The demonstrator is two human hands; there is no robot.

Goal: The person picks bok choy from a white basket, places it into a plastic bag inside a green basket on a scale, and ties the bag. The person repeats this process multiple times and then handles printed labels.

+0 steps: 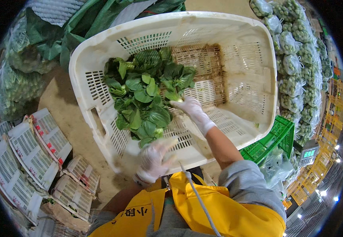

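Before me is a large white slotted plastic basket (242, 63) with brown stains inside. Leafy green vegetables, seemingly bok choy (143, 97), lie heaped in its left half. My right hand (194, 112), in a thin white glove, reaches into the basket and grips one bok choy head (179, 78) by its pale stem, leaves pointing away from me. Over the basket's near side, left of the middle, my gloved left hand (156, 160) is blurred by motion. Its fingers look apart and I see nothing held in them.
White crates (29, 154) are piled at the left. Bagged green produce (299, 65) is stacked at the right, with a green crate (267, 139) and a lit digital scale display (308, 154) nearer. Green sheeting (94, 23) and filled clear bags (23, 80) lie beyond the basket's left side.
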